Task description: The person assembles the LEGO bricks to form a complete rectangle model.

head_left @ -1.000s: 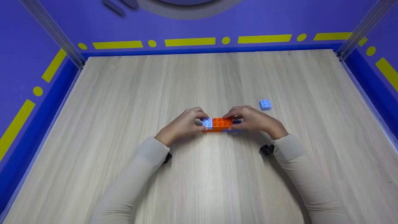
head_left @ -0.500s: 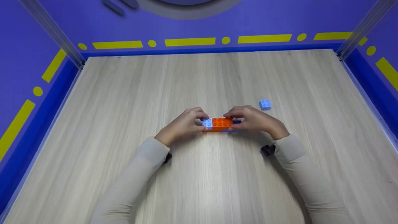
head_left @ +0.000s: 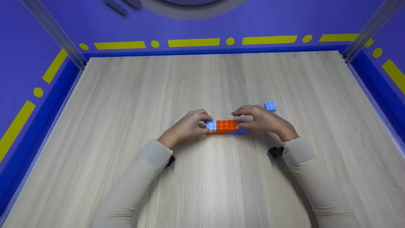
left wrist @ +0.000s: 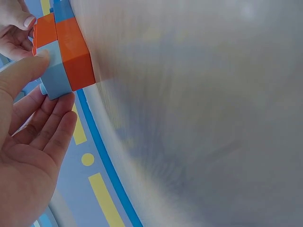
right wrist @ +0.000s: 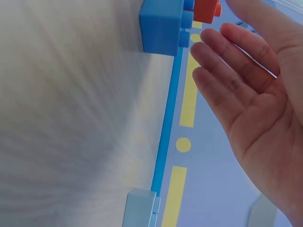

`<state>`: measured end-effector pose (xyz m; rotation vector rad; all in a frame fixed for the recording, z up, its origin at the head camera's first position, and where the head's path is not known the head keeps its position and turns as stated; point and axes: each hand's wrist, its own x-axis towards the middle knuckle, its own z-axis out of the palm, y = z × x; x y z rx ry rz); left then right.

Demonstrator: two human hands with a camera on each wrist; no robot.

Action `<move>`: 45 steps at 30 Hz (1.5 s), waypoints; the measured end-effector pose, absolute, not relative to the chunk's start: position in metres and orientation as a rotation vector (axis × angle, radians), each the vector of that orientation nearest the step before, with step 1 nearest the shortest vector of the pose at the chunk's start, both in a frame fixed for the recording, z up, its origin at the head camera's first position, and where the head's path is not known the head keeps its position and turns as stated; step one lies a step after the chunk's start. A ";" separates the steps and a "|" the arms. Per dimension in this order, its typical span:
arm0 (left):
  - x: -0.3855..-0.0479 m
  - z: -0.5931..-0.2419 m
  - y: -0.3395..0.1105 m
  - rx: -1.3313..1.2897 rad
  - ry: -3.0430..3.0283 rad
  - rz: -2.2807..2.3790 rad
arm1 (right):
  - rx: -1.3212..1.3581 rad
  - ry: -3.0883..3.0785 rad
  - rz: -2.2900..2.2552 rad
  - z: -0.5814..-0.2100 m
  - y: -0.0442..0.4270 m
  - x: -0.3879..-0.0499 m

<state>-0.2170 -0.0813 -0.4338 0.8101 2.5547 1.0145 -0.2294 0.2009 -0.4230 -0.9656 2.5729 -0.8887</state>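
A two-layer stack of toy building bricks lies on the table in front of me. Its upper layer has a light blue brick [head_left: 211,126] at the left end and an orange brick [head_left: 226,124] beside it. Below them are another orange brick [left wrist: 77,56] and a blue brick [right wrist: 162,29], which sticks out at the right. My left hand [head_left: 189,125] pinches the light blue brick between thumb and fingers. At the right end, my right hand [head_left: 266,121] has its fingers spread apart from the stack; its thumb tip is close to the upper orange brick, and contact is unclear.
A loose light blue brick [head_left: 270,106] sits on the wooden table [head_left: 177,82], behind my right hand. Purple-blue panels [head_left: 202,28] with yellow marks stand along the back and both sides.
My right hand has let go of the upper orange brick; its fingers have spread and moved slightly up and to the right. My left hand and the stack have stayed in place.
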 end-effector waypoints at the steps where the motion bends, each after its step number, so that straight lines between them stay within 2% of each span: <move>1: -0.217 -0.434 -0.081 0.809 2.556 1.015 | -0.960 2.576 -0.891 -0.423 0.202 -0.230; 33: -0.217 -0.435 -0.082 0.809 2.545 1.025 | -0.864 2.758 -0.807 -0.425 0.249 -0.244; 45: -0.217 -0.435 -0.083 0.817 2.539 1.022 | -0.740 2.773 -0.812 -0.429 0.269 -0.252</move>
